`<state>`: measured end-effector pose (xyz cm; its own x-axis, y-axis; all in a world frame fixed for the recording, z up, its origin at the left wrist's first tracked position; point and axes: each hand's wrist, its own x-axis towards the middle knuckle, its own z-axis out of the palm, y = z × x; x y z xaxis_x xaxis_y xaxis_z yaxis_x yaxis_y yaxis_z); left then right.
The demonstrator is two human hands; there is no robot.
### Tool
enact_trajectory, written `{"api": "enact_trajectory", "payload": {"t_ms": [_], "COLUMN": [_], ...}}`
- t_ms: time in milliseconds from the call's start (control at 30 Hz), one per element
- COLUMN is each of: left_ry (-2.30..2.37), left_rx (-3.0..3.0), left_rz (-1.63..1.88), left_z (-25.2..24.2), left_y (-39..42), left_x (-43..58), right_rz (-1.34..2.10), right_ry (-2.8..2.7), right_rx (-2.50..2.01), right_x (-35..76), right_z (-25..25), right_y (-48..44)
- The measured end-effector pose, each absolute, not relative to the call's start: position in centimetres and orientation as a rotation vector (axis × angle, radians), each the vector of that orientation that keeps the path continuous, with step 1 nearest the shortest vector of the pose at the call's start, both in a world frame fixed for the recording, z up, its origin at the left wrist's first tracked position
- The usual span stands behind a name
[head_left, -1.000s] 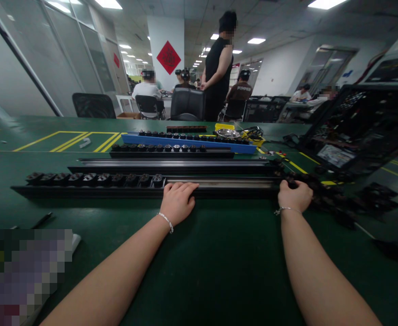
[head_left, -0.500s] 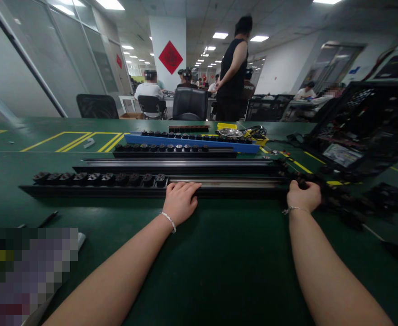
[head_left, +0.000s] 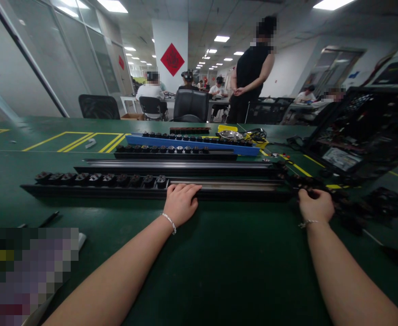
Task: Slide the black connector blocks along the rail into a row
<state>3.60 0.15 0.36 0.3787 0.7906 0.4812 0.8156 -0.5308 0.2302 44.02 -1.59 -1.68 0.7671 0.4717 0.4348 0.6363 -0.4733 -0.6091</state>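
Note:
In front of me lies a long black rail (head_left: 239,195) with a metal groove. A row of round black socket-like modules (head_left: 117,180) sits along its left part. My left hand (head_left: 181,199) rests on the rail just right of the last module, fingers laid out over the front edge. My right hand (head_left: 316,204) is beyond the rail's right end, at a heap of small black parts (head_left: 343,197). Its thumb and fingers curl together. Whatever is between them is dark and cannot be made out.
Behind lie another black rail (head_left: 181,166), a shorter rail with modules (head_left: 175,155), and a blue rail with modules (head_left: 215,147). A metal dish (head_left: 231,135) stands beyond. To the right is an open black case (head_left: 344,131). A dark pen-like stick (head_left: 49,219) lies left.
My right hand has moved right, away from the rail's end and over the black parts. My left hand stays on the rail. The standing person has shifted right.

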Motion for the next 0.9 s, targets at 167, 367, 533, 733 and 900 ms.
{"api": "enact_trajectory", "payload": {"t_ms": [167,367,533,733,900], "left_ry": [-1.484,-1.452,-1.599,-1.886,-1.891], "left_rx": [-2.557,-2.462,-2.089,-1.875,-1.96], "left_rz": [-0.869,-1.01,-1.219,-1.121,-0.959], "left_z": [0.3,0.7,1.5,1.4,1.5], "left_y": [0.2,0.2,0.4,1.6,1.7], "left_x": [3.5,3.3,2.4,0.2,-0.4], "right_rz": [-0.049,-0.094,-0.155,-0.39,-0.613], "right_ry": [-0.724,-0.813,-0.906,-0.942,-1.284], "right_rx": [-2.31,-2.393,-2.534,-2.422,-2.019], "right_x": [43.3,42.5,42.1,42.1,40.7], "right_z": [-0.2,0.0,0.0,-0.5,-0.2], "right_y": [-3.4,-4.2,-4.0,-3.4,-2.8]}}
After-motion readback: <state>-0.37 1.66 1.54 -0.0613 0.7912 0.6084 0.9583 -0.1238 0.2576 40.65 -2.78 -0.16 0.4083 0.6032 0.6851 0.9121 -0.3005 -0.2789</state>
